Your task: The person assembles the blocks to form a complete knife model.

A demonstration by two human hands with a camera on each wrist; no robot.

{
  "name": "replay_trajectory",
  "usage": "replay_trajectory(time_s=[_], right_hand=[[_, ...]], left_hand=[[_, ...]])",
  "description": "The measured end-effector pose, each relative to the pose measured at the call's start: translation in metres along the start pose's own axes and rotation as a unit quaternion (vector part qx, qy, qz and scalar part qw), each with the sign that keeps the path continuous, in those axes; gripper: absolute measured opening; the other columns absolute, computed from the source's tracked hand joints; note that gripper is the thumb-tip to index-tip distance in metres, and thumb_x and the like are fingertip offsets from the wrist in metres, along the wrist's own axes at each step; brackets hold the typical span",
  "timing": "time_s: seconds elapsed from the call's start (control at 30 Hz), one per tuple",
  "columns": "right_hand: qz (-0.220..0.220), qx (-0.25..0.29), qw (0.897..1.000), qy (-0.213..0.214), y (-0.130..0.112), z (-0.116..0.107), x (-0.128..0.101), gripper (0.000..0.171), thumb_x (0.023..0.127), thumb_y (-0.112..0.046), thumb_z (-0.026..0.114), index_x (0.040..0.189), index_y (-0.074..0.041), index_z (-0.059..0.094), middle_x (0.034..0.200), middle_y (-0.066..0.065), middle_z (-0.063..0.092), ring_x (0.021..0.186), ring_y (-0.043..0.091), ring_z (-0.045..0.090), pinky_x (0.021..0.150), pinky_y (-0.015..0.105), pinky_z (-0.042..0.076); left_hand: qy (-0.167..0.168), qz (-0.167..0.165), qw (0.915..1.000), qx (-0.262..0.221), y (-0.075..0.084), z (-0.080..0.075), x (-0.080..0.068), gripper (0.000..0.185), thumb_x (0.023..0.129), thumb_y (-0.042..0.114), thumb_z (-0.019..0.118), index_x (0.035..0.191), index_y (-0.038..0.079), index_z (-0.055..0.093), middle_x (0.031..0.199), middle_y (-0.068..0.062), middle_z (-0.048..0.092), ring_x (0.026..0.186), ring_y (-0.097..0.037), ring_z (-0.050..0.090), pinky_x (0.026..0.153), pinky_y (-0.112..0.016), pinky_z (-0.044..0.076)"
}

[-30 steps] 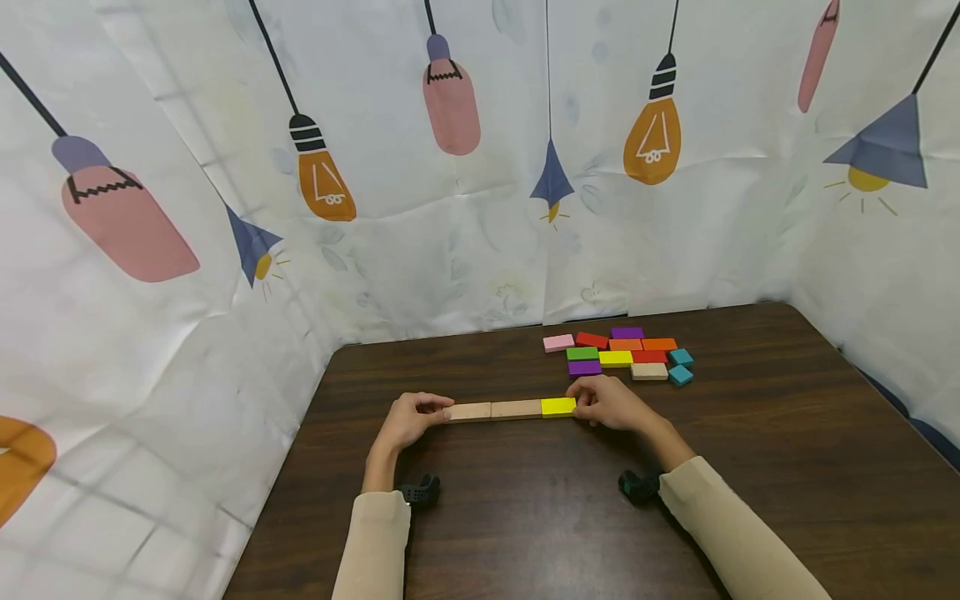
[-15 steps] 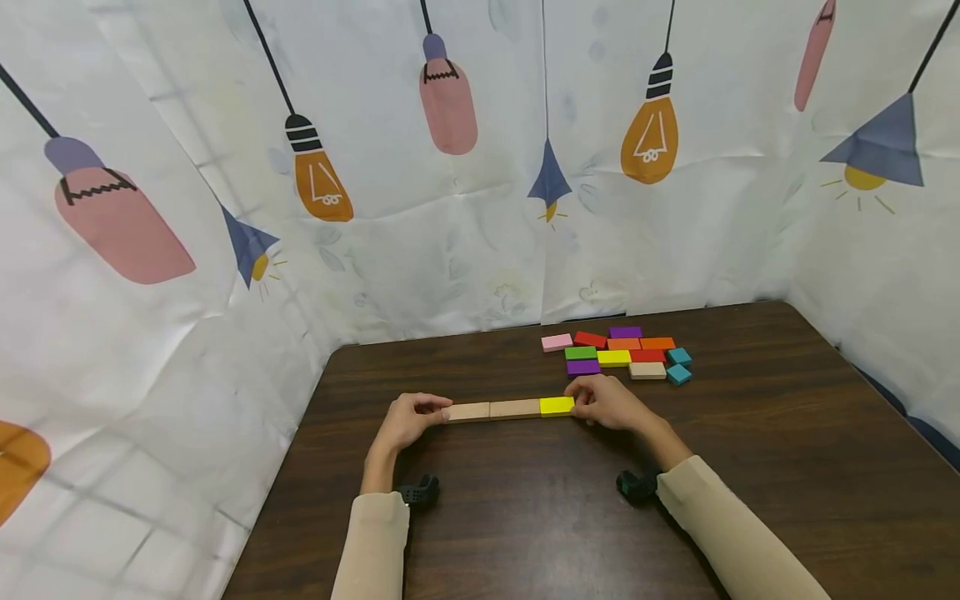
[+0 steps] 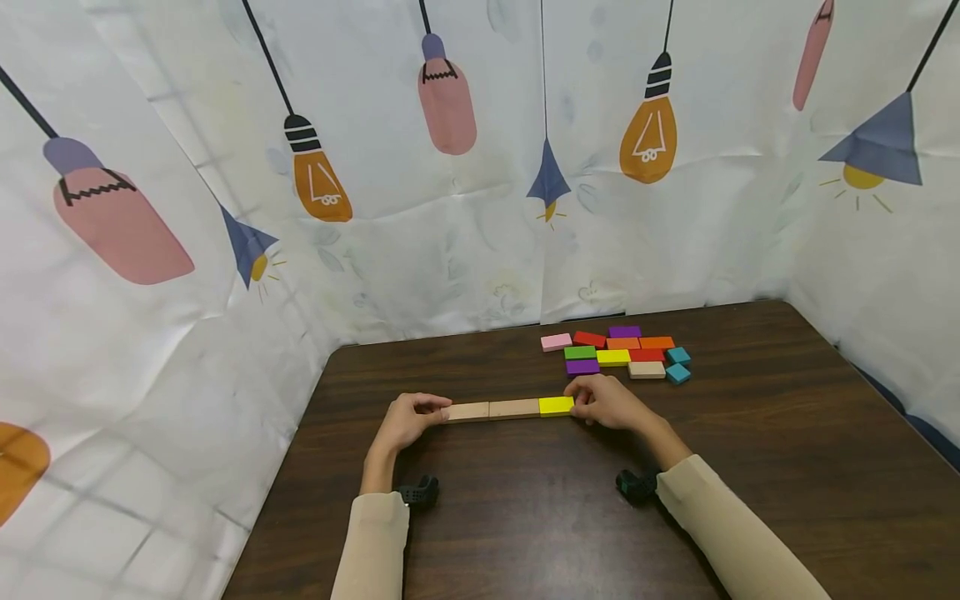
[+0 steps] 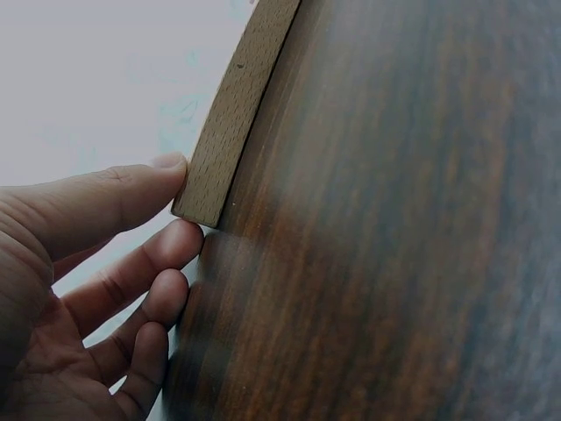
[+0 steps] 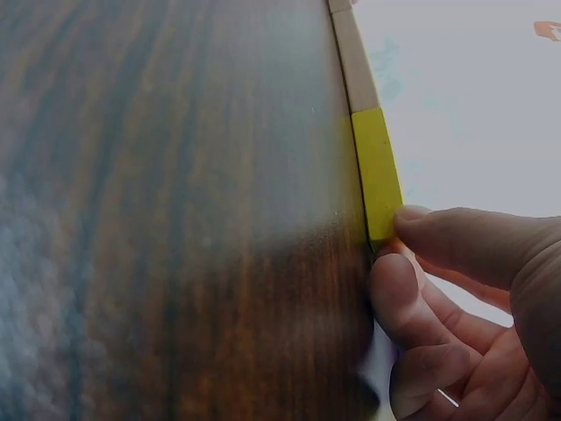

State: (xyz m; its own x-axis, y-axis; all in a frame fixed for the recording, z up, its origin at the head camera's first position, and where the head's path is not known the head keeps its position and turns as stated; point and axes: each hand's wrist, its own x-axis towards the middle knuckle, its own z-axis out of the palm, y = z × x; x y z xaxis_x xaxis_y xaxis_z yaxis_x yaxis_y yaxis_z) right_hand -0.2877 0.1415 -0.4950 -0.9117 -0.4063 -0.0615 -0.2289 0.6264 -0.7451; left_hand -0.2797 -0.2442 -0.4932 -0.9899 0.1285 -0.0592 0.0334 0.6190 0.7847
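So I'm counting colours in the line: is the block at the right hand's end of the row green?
No, the block touching the right hand is yellow, with two plain wooden ones beside it.

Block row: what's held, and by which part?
Left hand pinches the plain wood block at its outer end; right hand pinches the yellow block at its outer end.

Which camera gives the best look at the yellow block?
The right wrist view: the yellow block fills the frame edge, with the right hand pinching its end. The head view shows it small but whole, ending the row. The left wrist view misses it.
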Motion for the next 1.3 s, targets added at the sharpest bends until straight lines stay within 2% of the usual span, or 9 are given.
replay_trajectory(time_s=[0.23, 0.43, 0.57, 0.77, 1.03, 1.17, 1.3], right_hand=[[0.002, 0.007, 1.0, -0.014, 0.0, -0.005, -0.003, 0.026, 0.088, -0.014, 0.07, 0.113, -0.011, 0.065, 0.078, 0.001, 0.063, 0.061, 0.016, 0.059, 0.062, 0.03, 0.052], [0.0, 0.025, 1.0, -0.009, 0.004, -0.02, -0.008, 0.029, 0.09, -0.018, 0.069, 0.116, -0.008, 0.063, 0.082, 0.003, 0.064, 0.065, 0.018, 0.061, 0.063, 0.032, 0.053], [0.007, 0.019, 1.0, 0.01, 0.011, -0.035, -0.012, 0.033, 0.09, -0.021, 0.069, 0.119, -0.007, 0.062, 0.084, 0.004, 0.063, 0.067, 0.019, 0.06, 0.064, 0.031, 0.051], [0.01, -0.007, 0.998, 0.062, 0.027, -0.06, -0.021, 0.035, 0.091, -0.024, 0.067, 0.12, -0.005, 0.062, 0.086, 0.006, 0.063, 0.068, 0.02, 0.058, 0.061, 0.032, 0.048], [0.011, -0.041, 0.989, 0.139, 0.048, -0.086, -0.033, 0.036, 0.091, -0.028, 0.068, 0.119, -0.007, 0.064, 0.097, 0.009, 0.065, 0.084, 0.022, 0.058, 0.068, 0.031, 0.047], [0.034, -0.054, 0.986, 0.153, 0.057, -0.094, -0.039, 0.04, 0.092, -0.033, 0.066, 0.123, -0.009, 0.063, 0.104, 0.011, 0.065, 0.092, 0.026, 0.058, 0.071, 0.032, 0.048], [0.045, -0.063, 0.985, 0.154, 0.063, -0.099, -0.045, 0.045, 0.092, -0.037, 0.066, 0.125, -0.008, 0.061, 0.111, 0.013, 0.064, 0.099, 0.03, 0.056, 0.077, 0.039, 0.049]], left_hand=[[-0.002, 0.001, 1.0, -0.003, -0.001, 0.0, 0.001, 0.016, 0.084, 0.027, 0.075, 0.1, 0.027, 0.076, 0.091, 0.001, 0.068, 0.078, -0.017, 0.059, 0.067, -0.031, 0.049], [-0.003, -0.002, 0.9999, -0.009, -0.001, -0.001, 0.0, 0.016, 0.083, 0.027, 0.075, 0.099, 0.028, 0.076, 0.091, 0.0, 0.067, 0.078, -0.018, 0.058, 0.068, -0.031, 0.049], [-0.003, 0.0, 0.9999, -0.01, 0.0, -0.001, 0.0, 0.016, 0.084, 0.027, 0.075, 0.099, 0.028, 0.076, 0.091, 0.0, 0.067, 0.078, -0.019, 0.058, 0.068, -0.031, 0.049], [-0.004, 0.002, 1.0, -0.008, 0.0, -0.001, 0.0, 0.016, 0.084, 0.026, 0.075, 0.1, 0.027, 0.076, 0.09, 0.0, 0.067, 0.077, -0.019, 0.057, 0.068, -0.031, 0.049], [-0.005, 0.001, 0.9999, -0.009, 0.0, -0.001, -0.001, 0.016, 0.084, 0.025, 0.075, 0.1, 0.027, 0.076, 0.089, 0.0, 0.067, 0.077, -0.018, 0.058, 0.068, -0.031, 0.049], [-0.005, 0.0, 0.9999, -0.009, 0.0, -0.001, -0.001, 0.016, 0.083, 0.025, 0.075, 0.099, 0.027, 0.076, 0.089, 0.0, 0.067, 0.077, -0.018, 0.058, 0.068, -0.031, 0.049], [-0.006, 0.0, 0.9999, -0.009, 0.0, -0.001, -0.001, 0.016, 0.083, 0.026, 0.075, 0.1, 0.027, 0.076, 0.089, 0.0, 0.066, 0.077, -0.018, 0.057, 0.068, -0.031, 0.048]])
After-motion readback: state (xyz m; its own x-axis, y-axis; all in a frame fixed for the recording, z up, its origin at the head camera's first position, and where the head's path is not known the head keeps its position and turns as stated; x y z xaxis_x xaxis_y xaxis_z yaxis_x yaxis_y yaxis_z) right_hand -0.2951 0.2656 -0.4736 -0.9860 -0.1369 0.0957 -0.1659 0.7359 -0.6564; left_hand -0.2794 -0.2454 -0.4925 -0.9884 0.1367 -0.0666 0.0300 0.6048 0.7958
